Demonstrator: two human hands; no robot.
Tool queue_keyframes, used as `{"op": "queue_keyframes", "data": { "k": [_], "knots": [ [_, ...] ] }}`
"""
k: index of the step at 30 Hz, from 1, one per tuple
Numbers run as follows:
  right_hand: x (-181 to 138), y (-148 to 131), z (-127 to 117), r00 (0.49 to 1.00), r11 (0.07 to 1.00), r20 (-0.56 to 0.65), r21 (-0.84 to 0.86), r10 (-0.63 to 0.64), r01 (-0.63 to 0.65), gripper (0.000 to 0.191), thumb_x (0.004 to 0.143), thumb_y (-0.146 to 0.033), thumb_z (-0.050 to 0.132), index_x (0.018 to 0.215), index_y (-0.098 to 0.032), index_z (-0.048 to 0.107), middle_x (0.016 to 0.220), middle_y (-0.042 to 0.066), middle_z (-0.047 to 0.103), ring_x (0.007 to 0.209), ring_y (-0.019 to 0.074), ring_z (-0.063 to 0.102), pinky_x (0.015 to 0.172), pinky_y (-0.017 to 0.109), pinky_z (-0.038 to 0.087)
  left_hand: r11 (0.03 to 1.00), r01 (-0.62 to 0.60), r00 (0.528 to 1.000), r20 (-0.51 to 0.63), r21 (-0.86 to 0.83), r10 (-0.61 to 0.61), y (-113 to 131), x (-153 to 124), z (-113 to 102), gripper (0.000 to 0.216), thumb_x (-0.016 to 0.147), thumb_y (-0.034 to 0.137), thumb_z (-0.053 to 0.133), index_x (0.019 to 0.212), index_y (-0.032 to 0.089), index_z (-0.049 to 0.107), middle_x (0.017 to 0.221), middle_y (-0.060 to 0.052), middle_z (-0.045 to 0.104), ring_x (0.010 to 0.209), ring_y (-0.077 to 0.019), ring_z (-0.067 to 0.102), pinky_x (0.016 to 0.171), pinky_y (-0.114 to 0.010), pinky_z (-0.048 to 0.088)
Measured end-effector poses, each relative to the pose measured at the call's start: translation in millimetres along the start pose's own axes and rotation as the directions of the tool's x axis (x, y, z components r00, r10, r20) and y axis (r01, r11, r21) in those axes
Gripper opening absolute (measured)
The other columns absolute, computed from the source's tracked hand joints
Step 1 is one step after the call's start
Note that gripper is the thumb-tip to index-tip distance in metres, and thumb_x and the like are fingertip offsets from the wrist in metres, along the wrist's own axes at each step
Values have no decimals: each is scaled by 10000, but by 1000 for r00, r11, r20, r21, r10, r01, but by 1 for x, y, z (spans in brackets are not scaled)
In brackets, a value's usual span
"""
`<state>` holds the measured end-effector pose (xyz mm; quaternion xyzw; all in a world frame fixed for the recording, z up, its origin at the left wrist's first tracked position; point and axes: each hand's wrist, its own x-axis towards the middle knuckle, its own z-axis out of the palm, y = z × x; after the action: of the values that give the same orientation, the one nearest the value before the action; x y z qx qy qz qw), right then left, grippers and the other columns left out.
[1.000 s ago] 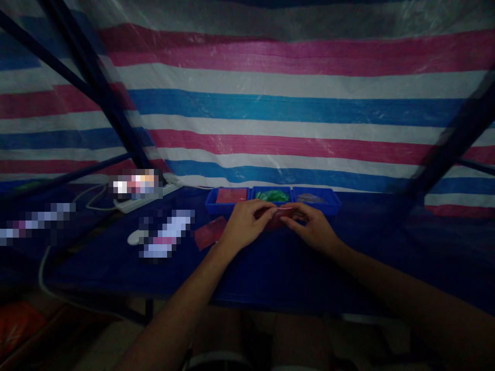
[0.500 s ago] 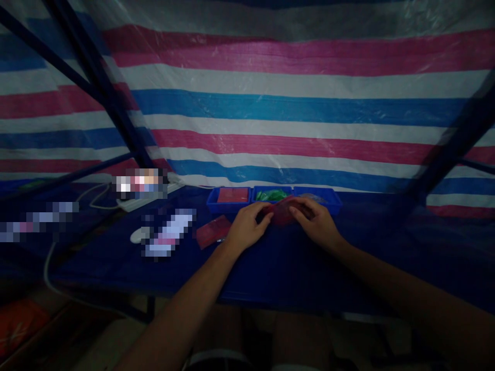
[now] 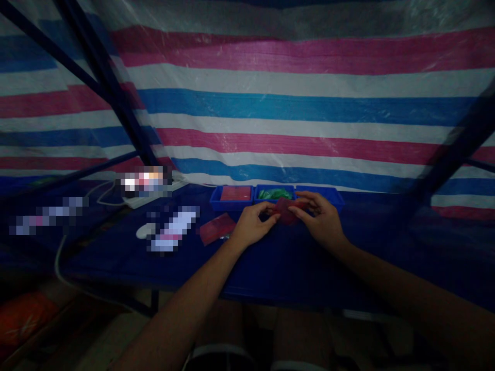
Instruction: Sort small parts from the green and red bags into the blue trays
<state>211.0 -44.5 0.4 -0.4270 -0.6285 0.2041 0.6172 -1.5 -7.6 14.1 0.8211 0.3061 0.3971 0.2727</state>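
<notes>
My left hand [image 3: 253, 224] pinches the left edge of a small red see-through plastic bag [image 3: 286, 212] between thumb and fingers. On the bag's other side, my right hand [image 3: 323, 219] grips it with thumb and fingertips. Both hands hold it just above the blue table, in front of the bins. Another red plastic bag [image 3: 217, 229] lies flat to the left of my left wrist, with something small and shiny at its lower edge. Behind the hands, the left blue bin [image 3: 231, 206] holds a stack of red bags [image 3: 235, 194]. Green packets [image 3: 275, 194] fill the middle bin.
My right hand partly covers the right blue bin [image 3: 334, 198]. A white round object [image 3: 146, 231] and a blurred-out phone-like shape [image 3: 176, 229] lie on the left. Behind them is a white power strip [image 3: 143, 199] with cables. Blue frame poles [image 3: 124, 123] and striped sheeting [image 3: 309, 108] enclose the table [image 3: 294, 273].
The red bag in my hands is turned slightly, and my right fingers have spread and lifted a little. The whole view has shifted slightly to the right.
</notes>
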Motion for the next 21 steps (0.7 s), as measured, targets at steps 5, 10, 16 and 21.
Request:
{"op": "queue_keyframes", "data": {
  "k": [5, 10, 16, 21],
  "knots": [
    [2, 4, 3, 994, 992, 93, 113, 53, -63, 575, 805, -368, 805, 1320, -258, 574, 1112, 71, 741, 1064, 248, 717, 982, 435, 583, 998, 25, 1000, -8, -56, -25, -6, -1, 4, 290, 900, 259, 678, 1182, 196, 683, 1082, -57, 756, 980, -208, 711, 914, -346, 543],
    [3, 9, 2, 987, 989, 132, 104, 90, -104, 509, 841, -379, 763, 1296, -242, 579, 1091, 80, 754, 1044, 243, 731, 981, 443, 584, 997, 73, 997, 9, -8, -73, -12, -1, 4, 194, 916, 293, 667, 1073, 191, 717, 1027, -57, 761, 908, -209, 717, 839, -353, 555],
    [5, 15, 1, 988, 981, 111, 148, 109, -125, 448, 818, -370, 782, 1204, -220, 611, 1095, 92, 750, 1022, 243, 739, 960, 433, 598, 995, 33, 985, -165, -89, -47, -8, 2, -1, 268, 925, 352, 671, 1131, 185, 697, 1083, -84, 753, 995, -223, 712, 921, -379, 554],
    [2, 11, 5, 968, 974, 210, 150, 133, -167, 537, 812, -370, 781, 1287, -237, 567, 1164, 98, 723, 1082, 241, 720, 990, 437, 587, 981, 47, 968, -234, -189, -92, -7, 4, -5, 380, 891, 410, 713, 1178, 166, 660, 1065, -101, 755, 951, -226, 726, 869, -367, 577]
  ]
}}
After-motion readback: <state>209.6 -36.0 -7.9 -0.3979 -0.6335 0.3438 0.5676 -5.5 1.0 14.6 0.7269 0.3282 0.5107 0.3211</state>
